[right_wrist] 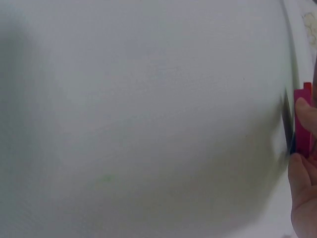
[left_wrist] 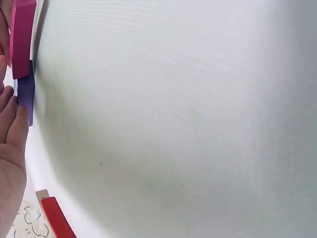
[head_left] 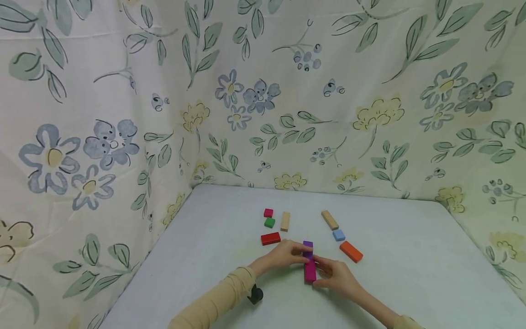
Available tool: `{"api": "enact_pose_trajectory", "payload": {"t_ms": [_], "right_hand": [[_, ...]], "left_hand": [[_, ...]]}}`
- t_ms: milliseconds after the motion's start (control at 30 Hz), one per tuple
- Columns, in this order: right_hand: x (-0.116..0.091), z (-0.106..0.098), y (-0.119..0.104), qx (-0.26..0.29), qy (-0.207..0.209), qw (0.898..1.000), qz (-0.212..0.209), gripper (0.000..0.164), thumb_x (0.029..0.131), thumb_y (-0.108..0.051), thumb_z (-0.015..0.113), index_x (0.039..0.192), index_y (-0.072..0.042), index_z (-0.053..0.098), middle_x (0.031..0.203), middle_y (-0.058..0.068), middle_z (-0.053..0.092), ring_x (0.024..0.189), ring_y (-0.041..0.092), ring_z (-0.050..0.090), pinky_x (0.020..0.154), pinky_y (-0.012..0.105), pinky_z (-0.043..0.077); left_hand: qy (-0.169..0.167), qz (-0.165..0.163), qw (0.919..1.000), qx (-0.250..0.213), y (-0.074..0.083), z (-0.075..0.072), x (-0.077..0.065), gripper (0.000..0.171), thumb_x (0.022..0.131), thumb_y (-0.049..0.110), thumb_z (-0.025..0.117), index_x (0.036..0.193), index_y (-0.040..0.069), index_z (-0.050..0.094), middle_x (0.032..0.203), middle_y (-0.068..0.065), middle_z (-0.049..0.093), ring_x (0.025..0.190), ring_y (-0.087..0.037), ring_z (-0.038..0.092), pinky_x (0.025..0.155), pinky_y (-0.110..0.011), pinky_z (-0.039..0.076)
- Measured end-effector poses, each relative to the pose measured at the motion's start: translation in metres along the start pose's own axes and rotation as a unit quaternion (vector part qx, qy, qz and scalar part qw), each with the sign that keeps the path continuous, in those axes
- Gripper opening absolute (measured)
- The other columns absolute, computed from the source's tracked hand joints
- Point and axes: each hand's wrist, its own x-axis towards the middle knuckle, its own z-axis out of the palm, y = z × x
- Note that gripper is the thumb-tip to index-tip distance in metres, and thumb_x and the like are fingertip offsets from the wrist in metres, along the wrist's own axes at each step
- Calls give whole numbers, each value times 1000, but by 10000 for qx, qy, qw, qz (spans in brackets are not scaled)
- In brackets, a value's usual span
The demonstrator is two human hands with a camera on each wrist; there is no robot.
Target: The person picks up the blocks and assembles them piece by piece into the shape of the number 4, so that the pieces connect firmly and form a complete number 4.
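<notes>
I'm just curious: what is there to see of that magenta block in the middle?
The magenta block is a plain, elongated rectangular piece with flat faces and crisp edges; it looks like painted wood. It is held lengthwise, pointing away from the person, above or on the pale table; I can't tell whether it touches it. The right hand grips it. Its far end meets the purple block; whether they overlap is unclear. No damage shows.

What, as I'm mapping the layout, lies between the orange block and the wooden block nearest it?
A light blue block lies between the orange block and that wooden block, as the head view shows.
</notes>
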Motion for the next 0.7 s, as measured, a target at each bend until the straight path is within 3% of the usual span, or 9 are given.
{"api": "enact_pose_trajectory", "payload": {"t_ms": [700], "right_hand": [[1, 17, -3, -735, 653, 9952, 28, 78, 64, -9, 85, 131, 11, 49, 121, 29, 60, 108, 38, 62, 83, 31, 54]], "left_hand": [[-112, 150, 9996, 205, -5, 1, 4, 44, 86, 20, 69, 129, 19, 60, 129, 4, 62, 117, -5, 57, 92, -15, 47]]}}
